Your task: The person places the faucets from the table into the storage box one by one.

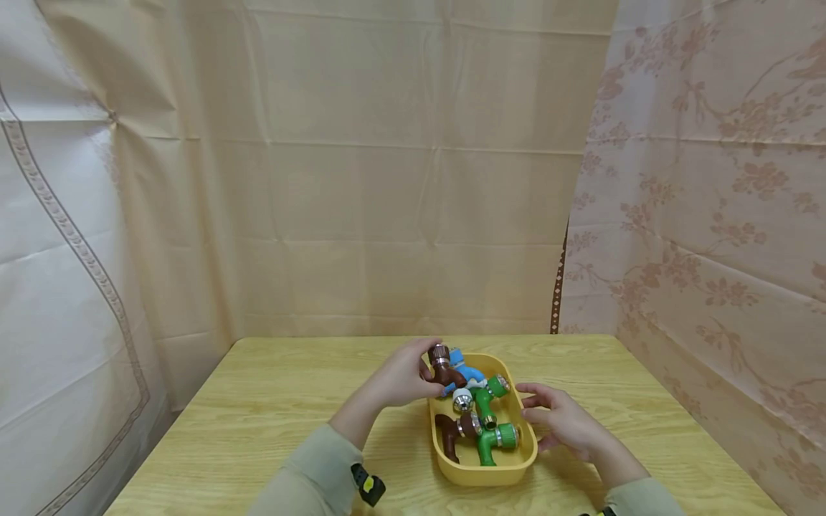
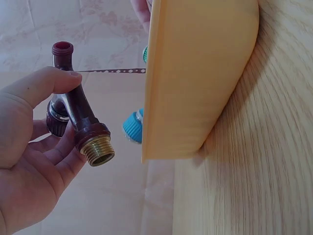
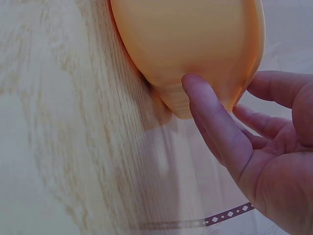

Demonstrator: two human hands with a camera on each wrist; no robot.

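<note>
My left hand (image 1: 405, 374) grips a brown plastic tap (image 1: 444, 374) over the far left side of a yellow tub (image 1: 484, 474). Seen from the left wrist, the thumb lies across the body of the tap (image 2: 78, 100), and its brass threaded end points away from the palm. At the tub's right side is my right hand (image 1: 569, 424), its fingers loosely extended; in the right wrist view, fingertips (image 3: 195, 84) are right at the wall and rim. Inside the tub lie a blue tap (image 1: 474, 374), green taps (image 1: 505, 436), another brown tap (image 1: 445, 428) and a white-capped one (image 1: 462, 399).
The tub stands on a light wood-grain table (image 1: 290, 416), toward its near right part. A plain beige curtain (image 1: 387, 179) hangs behind the table, with a flower-patterned curtain (image 1: 723, 215) on the right and a pale one (image 1: 58, 287) on the left.
</note>
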